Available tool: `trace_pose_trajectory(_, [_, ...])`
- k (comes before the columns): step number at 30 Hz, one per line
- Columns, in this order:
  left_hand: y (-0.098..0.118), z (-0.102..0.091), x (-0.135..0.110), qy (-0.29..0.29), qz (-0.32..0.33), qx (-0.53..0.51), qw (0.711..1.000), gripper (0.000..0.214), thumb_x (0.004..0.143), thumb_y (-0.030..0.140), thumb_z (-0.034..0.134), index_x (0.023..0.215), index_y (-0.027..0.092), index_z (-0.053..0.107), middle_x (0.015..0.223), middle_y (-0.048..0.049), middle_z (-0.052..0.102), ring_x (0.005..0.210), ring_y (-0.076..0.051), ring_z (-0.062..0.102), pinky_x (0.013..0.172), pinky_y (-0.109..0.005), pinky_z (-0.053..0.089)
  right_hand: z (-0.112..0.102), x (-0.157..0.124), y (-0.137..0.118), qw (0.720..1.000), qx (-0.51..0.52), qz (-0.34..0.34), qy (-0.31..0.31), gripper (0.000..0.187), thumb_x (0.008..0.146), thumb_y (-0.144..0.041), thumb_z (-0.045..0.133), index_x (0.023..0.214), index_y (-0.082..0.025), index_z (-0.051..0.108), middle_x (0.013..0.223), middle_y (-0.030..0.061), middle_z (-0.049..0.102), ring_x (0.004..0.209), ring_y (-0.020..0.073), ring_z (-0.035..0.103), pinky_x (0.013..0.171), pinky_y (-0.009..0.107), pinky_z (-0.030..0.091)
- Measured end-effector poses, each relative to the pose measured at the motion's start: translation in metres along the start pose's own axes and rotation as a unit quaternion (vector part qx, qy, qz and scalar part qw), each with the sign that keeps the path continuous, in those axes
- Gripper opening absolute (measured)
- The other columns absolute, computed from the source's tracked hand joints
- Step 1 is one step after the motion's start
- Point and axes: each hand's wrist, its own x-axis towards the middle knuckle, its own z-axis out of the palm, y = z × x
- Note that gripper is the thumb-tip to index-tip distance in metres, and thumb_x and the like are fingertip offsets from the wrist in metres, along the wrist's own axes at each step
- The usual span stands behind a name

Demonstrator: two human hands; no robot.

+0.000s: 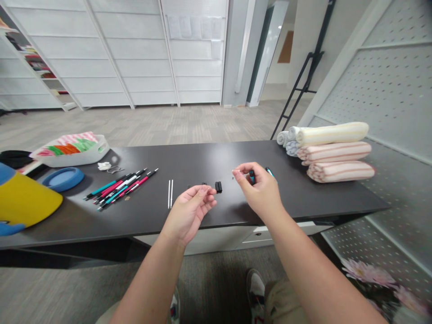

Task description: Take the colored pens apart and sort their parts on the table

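A dark table (216, 157), a pile of pens (121, 189) to my left.
My right hand (259, 184) has thumb and forefinger almost together; a teal pen (271, 174) shows beside it, whether gripped I cannot tell. My left hand (191, 207) is in a loose pinch, on what I cannot tell, between two white rods (171, 193) and black pieces (218, 187).

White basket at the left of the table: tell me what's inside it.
Inside the white basket, a pink-and-white patterned item and bright green and orange pieces show. They cover the bottom, so anything beneath them cannot be seen.
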Motion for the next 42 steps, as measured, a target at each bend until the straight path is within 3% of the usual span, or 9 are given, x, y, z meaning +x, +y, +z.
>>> trace_pose_trajectory(4, [-0.002, 0.001, -0.001, -0.006, 0.004, 0.023, 1.0, 0.028, 0.078, 0.028, 0.091, 0.096, 0.011, 0.078, 0.097, -0.0107, 0.077, 0.075, -0.011, 0.066, 0.077, -0.026, 0.059, -0.012, 0.012, 0.023, 0.977, -0.211, -0.007, -0.036, 0.013, 0.097, -0.032, 0.066, 0.097, -0.021, 0.072, 0.09, 0.0053, 0.076, 0.079, 0.0214, 0.068, 0.074, 0.032, 0.046])
trace_pose_trajectory(8, [-0.003, 0.002, -0.001, -0.01, 0.004, 0.03, 1.0, 0.032, 0.077, 0.028, 0.092, 0.102, 0.011, 0.08, 0.099, -0.0111, 0.079, 0.075, -0.01, 0.067, 0.076, -0.025, 0.059, -0.008, 0.013, 0.042, 0.945, -0.304, 0.019, -0.12, 0.009, 0.096, -0.025, 0.064, 0.097, -0.022, 0.072, 0.096, 0.0075, 0.078, 0.09, 0.0247, 0.072, 0.077, 0.032, 0.046])
trace_pose_trajectory(13, [-0.002, 0.002, -0.001, -0.009, 0.001, 0.029, 1.0, 0.035, 0.077, 0.026, 0.092, 0.106, 0.011, 0.08, 0.099, -0.0113, 0.079, 0.074, -0.01, 0.067, 0.076, -0.026, 0.058, -0.001, 0.014, 0.046, 0.932, -0.328, 0.034, -0.15, 0.013, 0.099, -0.027, 0.062, 0.101, -0.022, 0.074, 0.103, 0.0093, 0.079, 0.093, 0.0256, 0.073, 0.077, 0.033, 0.047])
trace_pose_trajectory(21, [-0.002, 0.001, -0.001, -0.014, -0.004, 0.029, 0.999, 0.037, 0.079, 0.021, 0.089, 0.113, 0.014, 0.075, 0.1, -0.0101, 0.079, 0.076, -0.011, 0.068, 0.079, -0.027, 0.058, 0.003, 0.014, 0.047, 0.942, -0.296, 0.022, -0.155, 0.013, 0.098, -0.033, 0.068, 0.097, -0.023, 0.076, 0.102, 0.0068, 0.08, 0.092, 0.0241, 0.073, 0.077, 0.032, 0.047])
trace_pose_trajectory(28, [-0.002, -0.001, -0.001, -0.024, 0.002, 0.03, 0.999, 0.026, 0.082, 0.025, 0.088, 0.1, 0.014, 0.072, 0.102, -0.0104, 0.079, 0.076, -0.01, 0.068, 0.079, -0.025, 0.058, 0.001, 0.013, 0.045, 0.948, -0.279, 0.023, -0.153, 0.012, 0.097, -0.033, 0.07, 0.1, -0.023, 0.076, 0.103, 0.0062, 0.079, 0.093, 0.0237, 0.072, 0.079, 0.032, 0.047])
trace_pose_trajectory(42, [-0.006, -0.003, 0.001, -0.024, 0.014, 0.037, 0.999, 0.026, 0.083, 0.032, 0.088, 0.091, 0.012, 0.074, 0.091, -0.0089, 0.078, 0.072, -0.01, 0.065, 0.076, -0.024, 0.056, 0.006, 0.011, 0.038, 0.936, -0.32, 0.037, -0.143, 0.013, 0.099, -0.032, 0.067, 0.098, -0.024, 0.077, 0.105, 0.0061, 0.077, 0.092, 0.0223, 0.071, 0.077, 0.031, 0.045])
